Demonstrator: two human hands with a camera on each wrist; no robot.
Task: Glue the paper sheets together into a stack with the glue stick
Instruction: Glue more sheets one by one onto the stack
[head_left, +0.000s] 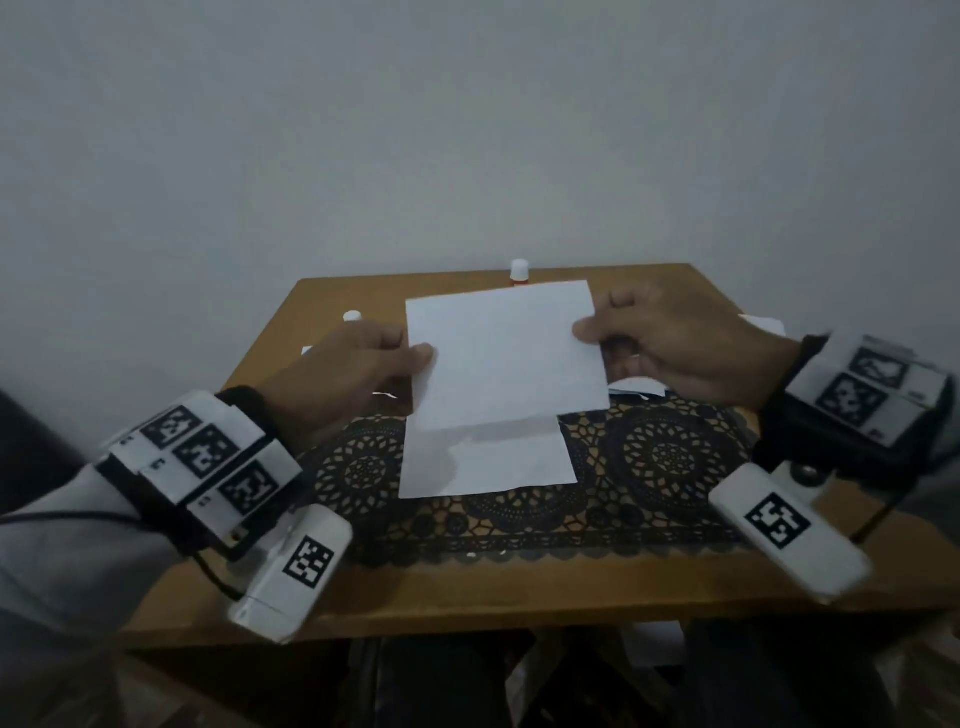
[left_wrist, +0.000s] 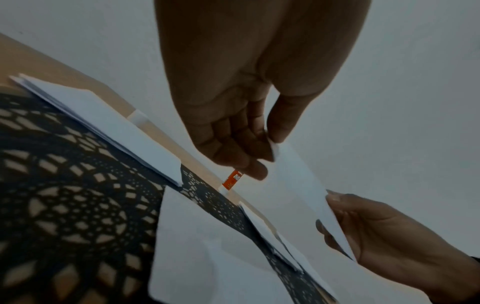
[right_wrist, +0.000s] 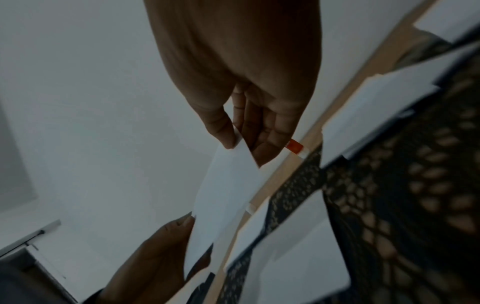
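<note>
Head view: left hand (head_left: 358, 364) and right hand (head_left: 670, 348) each pinch a side edge of a white paper sheet (head_left: 504, 353), raised above a second sheet (head_left: 488, 462) lying on the black lace mat (head_left: 665, 457). Left-wrist view alone shows the glue stick's (left_wrist: 233, 179) orange label. Right-wrist view: thumb over, fingers under the sheet.

Small wooden table (head_left: 519, 597): stood against the plain pale wall (head_left: 467, 130). Black lace table mat (head_left: 665, 457): lay across the table's near half. White paper sheet on the mat (head_left: 488, 462): lay flat at the mat's centre. White paper sheet held aloft (head_left: 506, 353): was above and just behind it, pinched at its left edge by the left hand (head_left: 353, 369) and at its right edge by the right hand (head_left: 680, 348). Orange-labelled glue stick with a white cap (head_left: 519, 273): stood upright at the table's far edge, behind the held sheet (lower part hidden). Loose white paper pile (left_wrist: 103, 123): lay behind the left hand.
</note>
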